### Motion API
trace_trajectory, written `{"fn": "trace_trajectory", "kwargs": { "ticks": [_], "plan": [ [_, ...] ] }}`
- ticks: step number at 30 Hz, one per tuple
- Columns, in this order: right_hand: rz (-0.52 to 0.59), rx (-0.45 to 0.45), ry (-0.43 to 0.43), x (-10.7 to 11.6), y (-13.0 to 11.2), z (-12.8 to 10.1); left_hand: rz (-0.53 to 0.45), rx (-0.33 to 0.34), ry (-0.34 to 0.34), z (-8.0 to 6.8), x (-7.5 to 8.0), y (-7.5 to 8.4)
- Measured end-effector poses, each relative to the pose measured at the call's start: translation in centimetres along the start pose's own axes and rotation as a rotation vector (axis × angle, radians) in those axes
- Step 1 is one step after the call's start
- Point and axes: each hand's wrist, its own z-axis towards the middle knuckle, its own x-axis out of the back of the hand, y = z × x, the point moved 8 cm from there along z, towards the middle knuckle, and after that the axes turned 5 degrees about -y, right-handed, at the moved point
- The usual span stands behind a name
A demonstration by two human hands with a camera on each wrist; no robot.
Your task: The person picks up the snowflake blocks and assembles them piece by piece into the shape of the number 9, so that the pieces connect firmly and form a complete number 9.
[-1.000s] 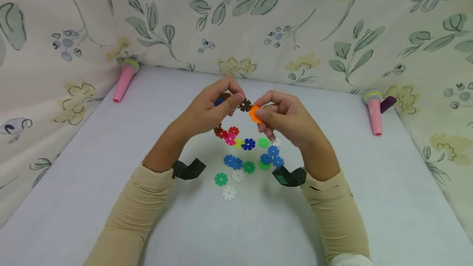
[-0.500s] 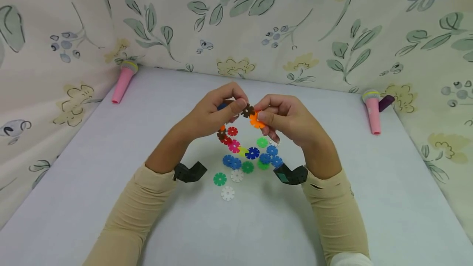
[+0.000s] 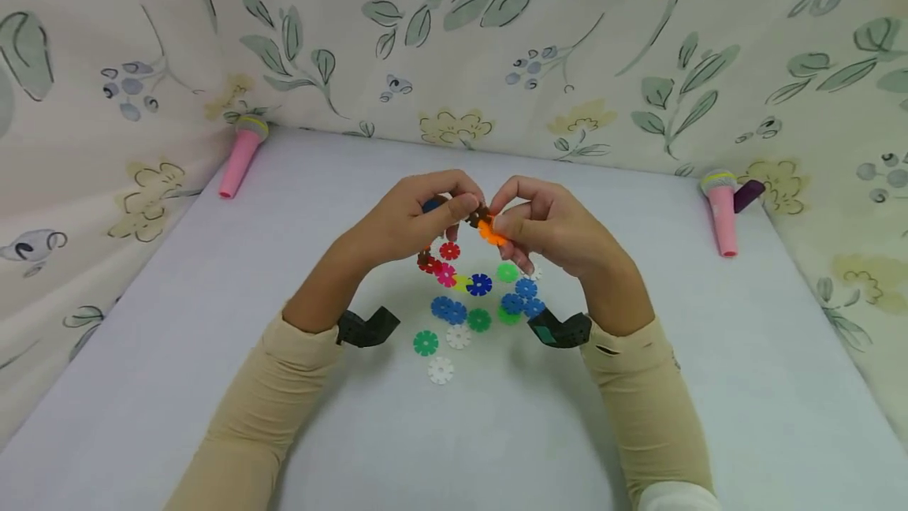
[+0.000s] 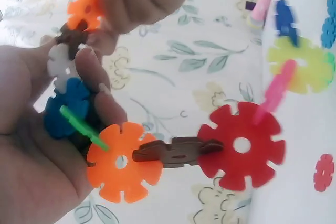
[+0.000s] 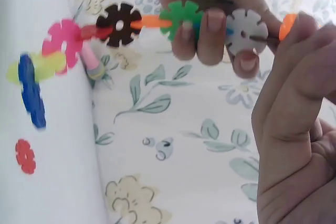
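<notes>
Chain (image 4: 163,151) in curled left hand (image 3: 407,223), right hand (image 3: 552,225) pinching orange disc (image 3: 490,235)

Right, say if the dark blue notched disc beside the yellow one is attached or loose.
Attached: both wrist views show the dark blue notched disc slotted into the yellow disc.

Floral cloth (image 3: 305,148) round 3 sides of a white table (image 3: 440,448) suggests a curtained, booth-like spot.

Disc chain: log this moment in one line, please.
Left hand: holds slotted-disc chain | right hand: pinches orange disc | orange disc: against chain-end brown disc, seating unclear | loose discs: on white table
</notes>
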Motion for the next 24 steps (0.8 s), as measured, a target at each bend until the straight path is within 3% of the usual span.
{"fn": "trace_trajectory", "kwargs": {
  "ticks": [4,8,11,15,17,20,24],
  "plan": [
    [-0.168,-0.074,0.102,1.6,1.6,0.4,0.050,0.028,-0.049,-0.1,0.3,0.1],
    [-0.518,-0.161,0.178,2.2,4.5,1.7,0.086,0.053,-0.036,-0.5,0.9,0.0],
    [-0.747,-0.258,0.072,0.7,7.5,3.0,0.096,0.051,-0.019,-0.8,1.3,0.1],
    [-0.870,-0.418,-0.141,-1.7,11.0,3.7,0.126,-0.011,-0.015,-0.9,1.3,0.5],
    [-0.943,-0.485,-0.192,-2.2,11.9,3.6,0.147,-0.041,-0.019,-0.9,1.3,0.7],
    [-1.087,-0.521,-0.179,-2.1,12.0,3.6,0.170,-0.054,-0.018,-1.0,1.3,0.9],
    [-1.111,-0.537,-0.072,-1.0,11.2,3.4,0.181,-0.038,-0.017,-1.0,1.4,0.9]
  ]
}}
